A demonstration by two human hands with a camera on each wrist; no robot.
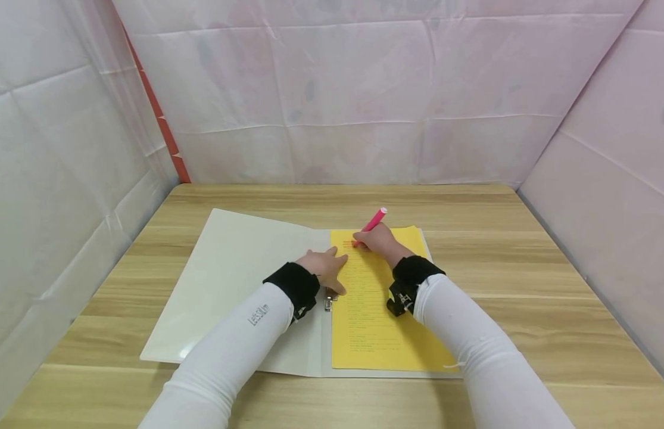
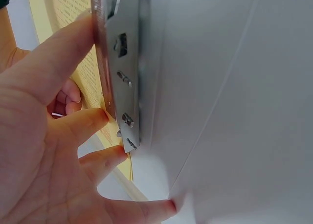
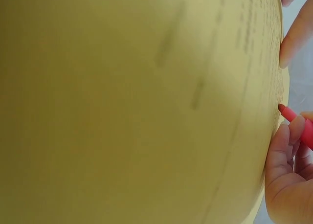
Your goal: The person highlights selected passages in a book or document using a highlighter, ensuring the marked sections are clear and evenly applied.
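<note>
An open white folder [image 1: 230, 280] lies on the wooden table [image 1: 524, 262], with a printed yellow sheet [image 1: 371, 316] on its right half. My right hand [image 1: 377, 241] grips a pink marker [image 1: 373, 221], its tip [image 3: 282, 109] touching the sheet [image 3: 127, 106] near the top lines. My left hand [image 1: 325, 268] rests flat on the folder's spine, fingers spread. In the left wrist view its fingers [image 2: 63, 77] touch the metal clip bar [image 2: 122, 72] and the edge of the yellow sheet [image 2: 90, 77].
White cloth walls [image 1: 332, 89] close in the table at the back and on both sides. An orange strip [image 1: 160, 119] runs down the back left corner. Bare wood shows around the folder.
</note>
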